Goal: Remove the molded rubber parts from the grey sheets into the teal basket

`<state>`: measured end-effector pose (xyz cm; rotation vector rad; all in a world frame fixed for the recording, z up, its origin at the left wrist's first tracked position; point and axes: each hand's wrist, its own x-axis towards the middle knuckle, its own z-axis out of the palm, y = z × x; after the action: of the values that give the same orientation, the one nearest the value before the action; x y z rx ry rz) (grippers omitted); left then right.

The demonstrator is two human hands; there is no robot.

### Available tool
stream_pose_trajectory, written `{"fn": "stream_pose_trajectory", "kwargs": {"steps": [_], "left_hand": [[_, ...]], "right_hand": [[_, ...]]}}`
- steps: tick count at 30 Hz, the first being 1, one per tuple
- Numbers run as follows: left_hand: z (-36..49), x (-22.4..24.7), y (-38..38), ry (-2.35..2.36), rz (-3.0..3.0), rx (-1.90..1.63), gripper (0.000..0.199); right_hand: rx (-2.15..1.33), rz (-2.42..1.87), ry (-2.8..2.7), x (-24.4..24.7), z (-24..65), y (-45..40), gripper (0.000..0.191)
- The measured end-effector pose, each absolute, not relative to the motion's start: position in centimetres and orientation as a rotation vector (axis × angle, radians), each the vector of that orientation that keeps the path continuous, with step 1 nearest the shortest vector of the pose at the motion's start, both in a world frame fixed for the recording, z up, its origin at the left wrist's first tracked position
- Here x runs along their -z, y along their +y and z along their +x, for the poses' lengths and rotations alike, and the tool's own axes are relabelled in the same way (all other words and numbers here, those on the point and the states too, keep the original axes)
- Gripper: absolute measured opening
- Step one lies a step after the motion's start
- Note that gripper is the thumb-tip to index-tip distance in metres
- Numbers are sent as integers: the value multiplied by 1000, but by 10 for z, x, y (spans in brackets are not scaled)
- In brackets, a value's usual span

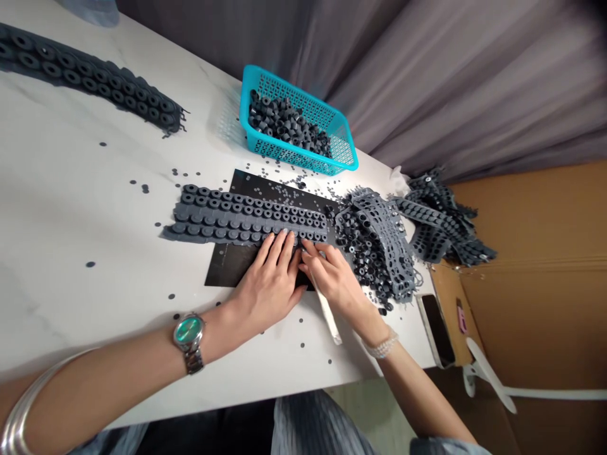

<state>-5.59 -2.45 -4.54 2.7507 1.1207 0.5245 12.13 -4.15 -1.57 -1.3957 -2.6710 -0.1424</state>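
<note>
A dark grey rubber sheet of moulded round parts (227,216) lies across a black mat (227,268) in front of me. My left hand (270,272) rests with its fingers stretched out, the tips pressing on the sheet's near edge. Beside it, my right hand (329,272) is closed on a white stick-like tool (328,316), whose tail slants toward me. The tool's working end is hidden under my fingers, at the near right part of the sheet. Small dark discs (284,193) lie scattered over the mat and table.
A turquoise basket (351,155) holds many dark rubber pieces. To the right are loose rings (363,253), a punched-out sheet (386,234) and a heap of scrap (441,221). Another moulded strip (95,79) lies at the upper left. A phone (436,328) sits at the table's right edge.
</note>
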Motion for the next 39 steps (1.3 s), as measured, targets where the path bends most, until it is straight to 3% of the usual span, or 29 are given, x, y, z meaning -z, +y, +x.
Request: {"fn": "stream_pose_trajectory", "kwargs": {"steps": [4, 10, 16, 24, 39], "left_hand": [[-56, 46, -25, 1120, 2768, -522, 61], [-55, 45, -24, 1131, 2764, -509, 59], [-56, 44, -28, 1139, 2818, -528, 63], [-58, 42, -30, 1192, 2794, -476, 61], [-57, 42, -31, 1198, 2720, -450, 60]], "right_hand": [[182, -1381, -2738, 20, 119, -39, 24], [201, -1661, -2270, 25, 134, -39, 25], [163, -1725, -2171, 19, 140, -42, 26], [115, -1387, -2446, 13, 114, -26, 17], [75, -1416, -2601, 21, 109, -21, 20]]}}
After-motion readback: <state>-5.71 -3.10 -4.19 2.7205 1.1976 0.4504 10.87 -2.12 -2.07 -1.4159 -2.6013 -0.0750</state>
